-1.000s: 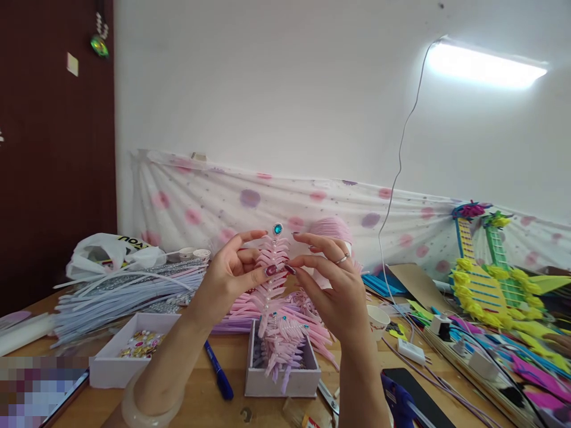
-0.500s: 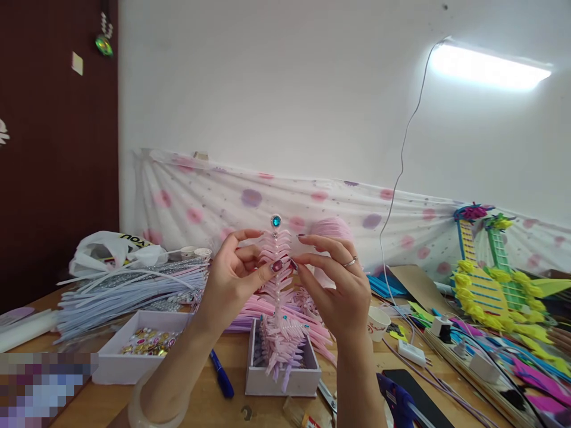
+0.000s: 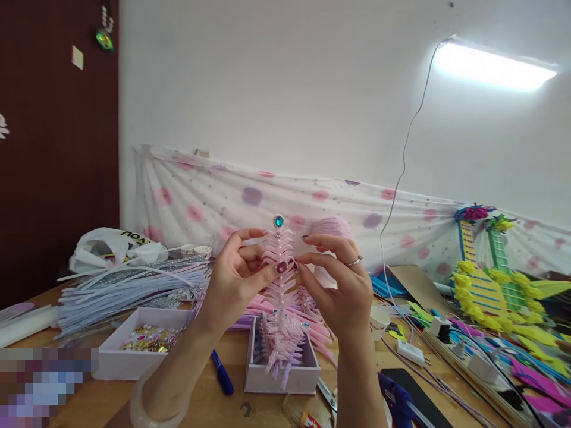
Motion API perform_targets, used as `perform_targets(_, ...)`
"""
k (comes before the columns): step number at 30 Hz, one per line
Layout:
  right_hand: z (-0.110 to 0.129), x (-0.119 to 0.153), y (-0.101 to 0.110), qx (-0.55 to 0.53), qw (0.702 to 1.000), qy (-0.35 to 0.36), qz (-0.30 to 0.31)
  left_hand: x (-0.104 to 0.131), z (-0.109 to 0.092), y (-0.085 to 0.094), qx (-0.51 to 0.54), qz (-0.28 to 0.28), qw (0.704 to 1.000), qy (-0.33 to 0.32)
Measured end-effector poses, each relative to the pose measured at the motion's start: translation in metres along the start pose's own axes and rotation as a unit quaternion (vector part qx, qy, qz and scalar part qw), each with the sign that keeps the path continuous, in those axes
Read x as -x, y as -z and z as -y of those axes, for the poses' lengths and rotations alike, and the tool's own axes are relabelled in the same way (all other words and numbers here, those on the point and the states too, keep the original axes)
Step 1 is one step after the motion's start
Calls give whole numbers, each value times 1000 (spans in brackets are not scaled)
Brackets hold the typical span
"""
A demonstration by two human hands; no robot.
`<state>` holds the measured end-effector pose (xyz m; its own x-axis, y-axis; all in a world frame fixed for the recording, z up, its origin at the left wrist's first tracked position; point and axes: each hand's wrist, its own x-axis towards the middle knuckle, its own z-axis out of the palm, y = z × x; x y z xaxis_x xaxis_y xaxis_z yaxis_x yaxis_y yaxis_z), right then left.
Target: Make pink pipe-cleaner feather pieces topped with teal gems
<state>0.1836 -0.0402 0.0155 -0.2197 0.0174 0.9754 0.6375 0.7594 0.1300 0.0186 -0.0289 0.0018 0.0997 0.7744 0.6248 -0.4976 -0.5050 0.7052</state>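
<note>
A pink feather-shaped craft piece point(image 3: 279, 285) stands upright between my hands, with a row of pearl beads down its middle and a blue gem point(image 3: 278, 221) at the tip. My left hand point(image 3: 238, 279) is closed on its left side, thumb across the front. From the right, my right hand point(image 3: 336, 279) pinches the edge of the piece with thumb and index finger, other fingers raised. Below, more pink and lilac pieces point(image 3: 283, 348) with small blue gems fill a white box point(image 3: 283, 380); the held piece's lower end overlaps them.
At left, a white box point(image 3: 129, 362) holds gems, near bundled pale stems point(image 3: 129, 297). A blue marker point(image 3: 222, 373), scissors point(image 3: 328, 393) and a glue gun point(image 3: 397, 398) lie in front. Paper cup point(image 3: 379, 321), power strips and yellow-trimmed instrument-shaped crafts point(image 3: 482, 285) stand right.
The view has shifted slightly. Both hands keep hold of the pink piece, and the left thumb has slid a little right, closer to the right fingertips.
</note>
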Motion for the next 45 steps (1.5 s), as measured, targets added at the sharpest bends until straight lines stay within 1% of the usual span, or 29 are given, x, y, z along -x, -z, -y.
perform_targets(5,-2,2,5,-45,998,-37,27,0,-3,1,-26,-8,1000,-5)
perform_targets(9,-3,4,13,-83,994,-59,24,-2,-4,3,-46,-10,999,-13)
perform_targets(10,-3,4,15,-86,994,-60,30,-2,-4,4,-54,-12,998,-13)
perform_targets(13,-3,3,16,-86,992,-57,76,-1,-3,4,-68,-6,998,-9)
perform_targets(15,-3,2,15,-89,988,-58,111,-1,-3,4,-67,7,998,-1)
perform_targets(17,-4,2,14,-93,985,-65,134,-1,-4,5,-64,19,998,12)
perform_targets(21,-5,2,15,-84,985,-66,134,-4,-4,9,-45,41,997,55)
perform_targets(24,-3,2,16,-78,985,-63,144,-6,-3,10,-22,44,996,73)
perform_targets(29,-3,1,16,-62,981,-73,166,-7,1,10,-8,31,997,70)
perform_targets(34,-6,4,14,-67,975,-89,194,-8,4,12,-32,42,997,60)
perform_targets(39,-8,5,11,-41,977,-91,189,-6,1,11,-56,43,996,62)
perform_targets(42,-9,5,10,-36,978,-87,188,-5,-2,11,-57,61,994,71)
perform_targets(45,-9,5,10,-49,978,-80,184,-6,-4,14,-31,79,993,81)
